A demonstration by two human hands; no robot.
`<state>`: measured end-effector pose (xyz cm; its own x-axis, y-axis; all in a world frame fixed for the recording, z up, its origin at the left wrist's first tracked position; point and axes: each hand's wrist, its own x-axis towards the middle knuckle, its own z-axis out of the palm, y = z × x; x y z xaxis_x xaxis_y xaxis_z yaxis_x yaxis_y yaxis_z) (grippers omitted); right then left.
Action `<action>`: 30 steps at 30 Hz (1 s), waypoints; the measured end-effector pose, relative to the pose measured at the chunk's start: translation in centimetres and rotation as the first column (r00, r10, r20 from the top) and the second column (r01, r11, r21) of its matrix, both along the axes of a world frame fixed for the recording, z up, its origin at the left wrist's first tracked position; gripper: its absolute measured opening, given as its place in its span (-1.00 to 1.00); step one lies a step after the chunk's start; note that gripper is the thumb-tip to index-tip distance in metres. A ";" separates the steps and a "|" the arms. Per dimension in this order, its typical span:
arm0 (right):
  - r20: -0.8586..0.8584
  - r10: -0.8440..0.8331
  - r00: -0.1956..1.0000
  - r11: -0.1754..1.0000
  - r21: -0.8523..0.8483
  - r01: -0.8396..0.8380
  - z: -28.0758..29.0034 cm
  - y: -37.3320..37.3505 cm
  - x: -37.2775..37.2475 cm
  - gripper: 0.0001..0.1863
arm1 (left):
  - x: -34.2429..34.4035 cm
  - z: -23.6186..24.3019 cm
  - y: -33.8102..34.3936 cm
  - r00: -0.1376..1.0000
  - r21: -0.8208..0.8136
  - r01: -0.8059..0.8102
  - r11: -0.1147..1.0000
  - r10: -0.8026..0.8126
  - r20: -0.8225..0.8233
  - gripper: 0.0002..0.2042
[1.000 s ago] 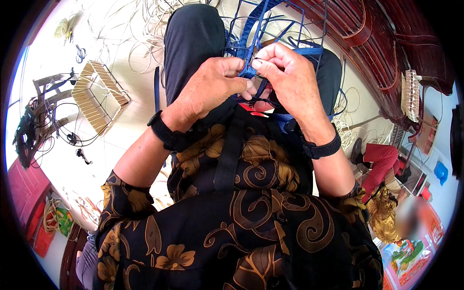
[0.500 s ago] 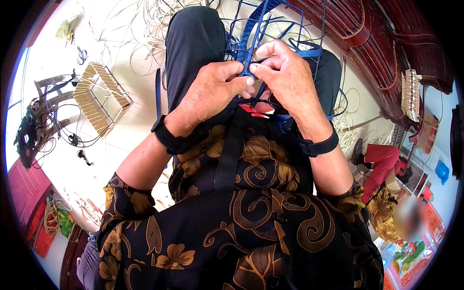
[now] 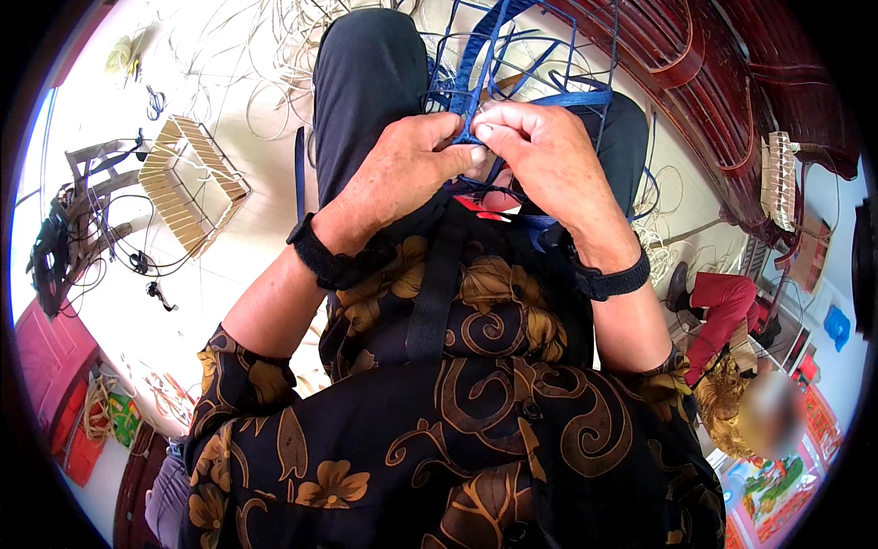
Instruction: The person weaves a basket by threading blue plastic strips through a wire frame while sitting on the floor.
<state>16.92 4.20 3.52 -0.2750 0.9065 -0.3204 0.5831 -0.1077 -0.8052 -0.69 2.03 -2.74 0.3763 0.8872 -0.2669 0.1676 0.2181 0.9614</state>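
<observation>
A basket frame of thin dark wire (image 3: 573, 41), partly wrapped with blue strip (image 3: 476, 50), rests between my knees. My left hand (image 3: 416, 169) pinches a blue-wrapped corner of the frame between thumb and fingers. Right beside it, my right hand (image 3: 540, 151) has thumb and forefinger closed at the same corner, on the blue strip. The two thumb tips almost meet there. My hands hide the exact spot where the strip goes round the wire. Loose blue strip hangs by both my knees.
A second frame wrapped in tan strip (image 3: 183, 188) lies on the floor at left, near scissors (image 3: 155, 102) and a small wooden stool (image 3: 101, 197). Tangled pale strips (image 3: 274, 55) spread ahead. A dark red wooden bench (image 3: 677, 64) stands at far right; another person in red trousers (image 3: 722, 311) sits at right.
My right hand has drawn down and in toward the left thumb, its fingers curling closer. The left hand stays at the corner, nearly still.
</observation>
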 end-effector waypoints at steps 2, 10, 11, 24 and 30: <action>-0.008 0.023 1.000 1.000 -0.002 -0.023 0.2 -0.1 0.0 -0.80 | -0.1 0.1 0.0 1.000 0.006 0.009 1.000 -0.009 -0.010 -0.77; -0.092 0.009 0.996 0.999 0.050 -0.005 -1.0 -0.3 0.6 -0.82 | -0.1 0.0 0.3 0.998 0.056 0.047 0.997 -0.049 0.031 -0.80; -0.078 0.020 0.997 0.998 0.066 -0.015 -1.0 -0.2 0.6 -0.82 | 0.0 0.2 0.3 0.999 0.058 0.043 0.997 -0.045 0.020 -0.80; -0.065 0.052 0.997 0.999 -0.005 -0.053 0.2 0.5 0.2 -0.85 | -0.3 1.0 1.3 0.936 -0.215 0.136 0.967 -0.054 0.349 -0.77; -0.057 0.051 0.997 0.999 0.002 -0.051 0.1 0.5 0.2 -0.84 | -0.4 0.8 1.6 0.916 -0.241 0.128 0.962 -0.021 0.401 -0.81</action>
